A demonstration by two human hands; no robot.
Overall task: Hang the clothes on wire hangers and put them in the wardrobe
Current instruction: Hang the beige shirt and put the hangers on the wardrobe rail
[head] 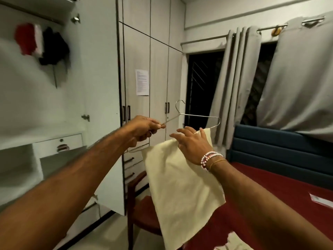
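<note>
A silver wire hanger [200,116] is held up in front of me, hook upward. My left hand [144,129] pinches its left shoulder wire between thumb and fingers. A pale yellow cloth [182,186] is draped over the hanger's bottom bar and hangs down. My right hand [191,144] lies on the cloth's top fold with fingers spread and fairly straight. The open wardrobe [45,105] stands at the left; red, white and black clothes [41,44] hang from its rail, blurred.
Closed wardrobe doors [158,78] with a paper notice stand straight ahead. A wooden chair [142,212] with a red seat is below the cloth. A bed with a red sheet [281,195] and blue headboard lies at the right, under grey curtains [234,83].
</note>
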